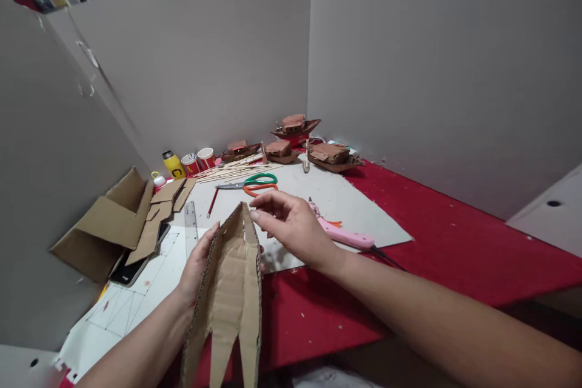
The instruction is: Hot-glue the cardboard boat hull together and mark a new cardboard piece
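Note:
A cardboard boat hull (230,267), pointed at its far end and split into long strips at the near end, is held above the table's front edge. My left hand (197,267) cradles it from below and the left side, thumb along the outer wall and fingertips just showing on the right. At the pointed tip, my right hand (291,224) has its thumb and index finger at the right wall's edge, other fingers curled. Beyond the hands lie scissors (260,180) with green and orange handles. Right of my right hand lies a pink corded tool (348,235), apparently a glue gun.
Several brown model boats (335,156) stand at the back, beside thin wooden sticks (236,168). Paper cups (206,158) and a yellow bottle (173,165) stand back left. A cardboard box (111,218), phone (131,273), ruler (191,224) and pencil (212,202) lie left.

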`<act>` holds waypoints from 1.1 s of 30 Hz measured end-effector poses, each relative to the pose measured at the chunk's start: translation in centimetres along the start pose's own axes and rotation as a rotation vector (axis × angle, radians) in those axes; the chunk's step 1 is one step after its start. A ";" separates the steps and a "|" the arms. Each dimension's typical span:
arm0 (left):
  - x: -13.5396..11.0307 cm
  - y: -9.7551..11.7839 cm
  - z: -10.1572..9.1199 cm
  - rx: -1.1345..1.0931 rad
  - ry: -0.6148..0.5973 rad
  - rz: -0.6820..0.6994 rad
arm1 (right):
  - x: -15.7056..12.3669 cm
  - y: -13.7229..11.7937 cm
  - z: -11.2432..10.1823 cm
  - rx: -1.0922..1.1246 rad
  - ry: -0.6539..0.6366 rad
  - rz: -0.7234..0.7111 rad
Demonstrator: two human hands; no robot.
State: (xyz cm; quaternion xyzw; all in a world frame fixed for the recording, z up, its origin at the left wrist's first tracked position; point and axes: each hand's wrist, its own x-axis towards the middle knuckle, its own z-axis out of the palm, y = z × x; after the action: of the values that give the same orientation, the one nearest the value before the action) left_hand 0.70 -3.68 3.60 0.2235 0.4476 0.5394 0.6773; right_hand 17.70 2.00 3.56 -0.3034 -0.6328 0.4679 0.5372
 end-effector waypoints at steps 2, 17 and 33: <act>0.0 -0.2 0.4 0.002 -0.044 -0.076 | 0.1 0.4 0.1 -0.046 0.001 0.008; 2.3 -0.7 -2.3 0.543 0.084 0.254 | 0.7 5.1 0.6 -0.436 -0.248 0.074; 3.3 -0.1 -3.1 0.702 0.072 0.352 | -0.3 -0.8 -5.5 -1.025 -0.382 0.006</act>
State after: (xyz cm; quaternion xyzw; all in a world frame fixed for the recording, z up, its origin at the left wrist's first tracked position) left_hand -1.76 -1.16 0.75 0.4957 0.5830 0.4691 0.4408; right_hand 23.19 2.89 4.04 -0.4378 -0.8652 0.1478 0.1949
